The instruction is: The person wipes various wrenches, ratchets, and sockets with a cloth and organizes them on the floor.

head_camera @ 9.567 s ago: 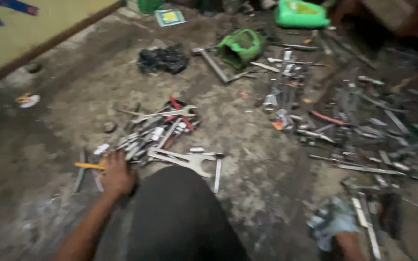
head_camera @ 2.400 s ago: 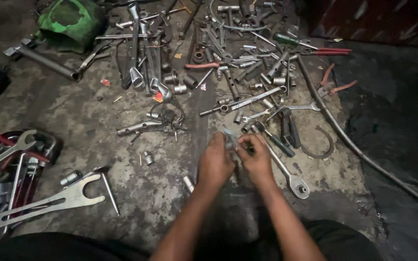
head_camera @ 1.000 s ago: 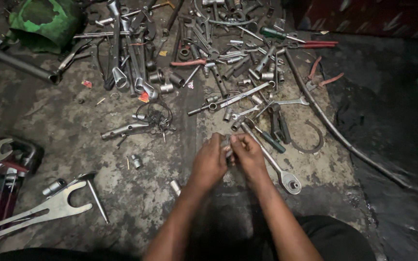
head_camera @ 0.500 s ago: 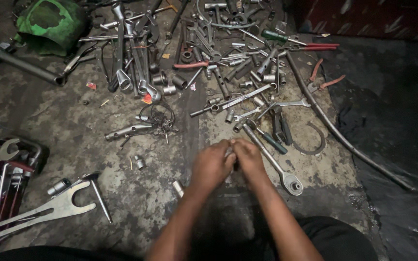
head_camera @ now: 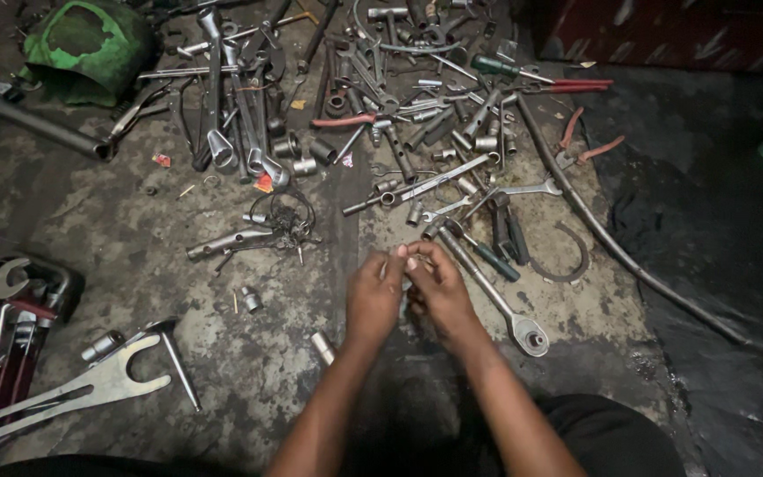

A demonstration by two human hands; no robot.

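Head view: your left hand [head_camera: 374, 296] and right hand [head_camera: 434, 287] meet over the floor [head_camera: 134, 230], fingers pinching a small metal part [head_camera: 406, 272] between them. Since half a second ago, the fingertips have lifted and spread; the ratchet [head_camera: 487, 287] lies untouched beside.

Both hands, left hand [head_camera: 374, 296] and right hand [head_camera: 437, 290], meet at frame centre; a ratchet [head_camera: 494, 295] lies just right, a big wrench [head_camera: 64, 402] lower left, a tool heap [head_camera: 381, 97] above.
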